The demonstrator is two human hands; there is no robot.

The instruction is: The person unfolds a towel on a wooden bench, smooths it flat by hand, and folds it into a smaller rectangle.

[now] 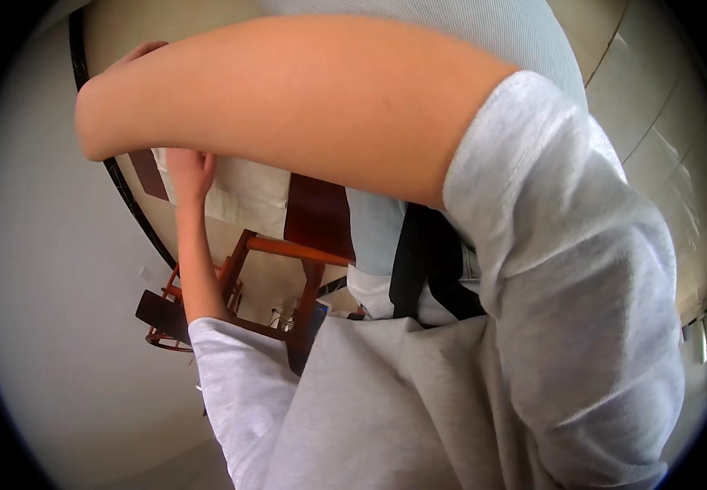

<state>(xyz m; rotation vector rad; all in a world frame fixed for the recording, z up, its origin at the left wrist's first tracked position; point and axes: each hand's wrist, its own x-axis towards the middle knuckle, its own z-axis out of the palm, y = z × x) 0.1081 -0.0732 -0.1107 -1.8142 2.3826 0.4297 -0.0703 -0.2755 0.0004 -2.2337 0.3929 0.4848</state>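
Note:
My right arm, in a light grey sleeve, crosses the upper part of the head view from right to left. Only a small part of my right hand appears above it at the upper left; what it touches is hidden. My left hand reaches up from below, over or against a whitish cloth. Its thumb side shows, while my right arm covers its fingers. Beside the cloth is a dark reddish-brown surface. Pale, finely striped fabric lies beyond my right arm.
A reddish wooden chair frame stands below the cloth, near my left forearm. Black fabric hangs near my shirt hem. A pale wall is on the left, edged by a black strip. Tiled floor shows on the right.

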